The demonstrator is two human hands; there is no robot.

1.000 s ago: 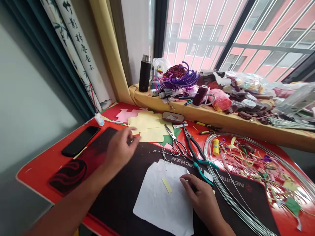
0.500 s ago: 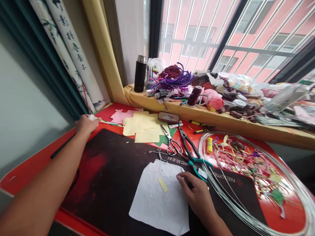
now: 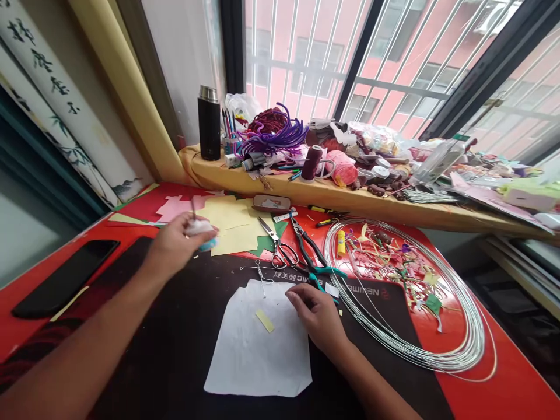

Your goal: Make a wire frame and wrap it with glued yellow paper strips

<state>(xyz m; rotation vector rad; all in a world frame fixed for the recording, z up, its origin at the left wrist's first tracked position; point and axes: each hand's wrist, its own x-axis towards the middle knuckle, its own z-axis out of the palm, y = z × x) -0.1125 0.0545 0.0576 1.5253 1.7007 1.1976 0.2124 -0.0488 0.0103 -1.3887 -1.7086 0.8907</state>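
Observation:
My left hand [image 3: 177, 242] is closed around a small white bottle-like thing [image 3: 202, 229] with a light-blue part at its lower end, held above the far left of the black mat. A thin dark stick shape rises beside it, blurred. My right hand [image 3: 315, 312] rests over the right edge of a white paper sheet [image 3: 258, 367]. Its thumb and forefinger are pinched together; what lies between them, if anything, is too small to make out. A yellow paper strip [image 3: 264, 321] lies on the sheet. Just beyond the sheet's far edge is a bent, twisted wire piece [image 3: 259, 269].
Scissors [image 3: 280, 242] and teal-handled pliers [image 3: 308, 242] lie beyond the sheet. Yellow paper pieces [image 3: 227, 216] are behind them. A large wire coil [image 3: 363, 315] surrounds paper scraps at right. A black phone [image 3: 65, 277] lies at left. A thermos [image 3: 209, 125] stands on the cluttered sill.
My left hand has come back from the far left table edge toward the middle, carrying the white thing. The view has swung right, and the phone is uncovered. My right hand stays by the sheet.

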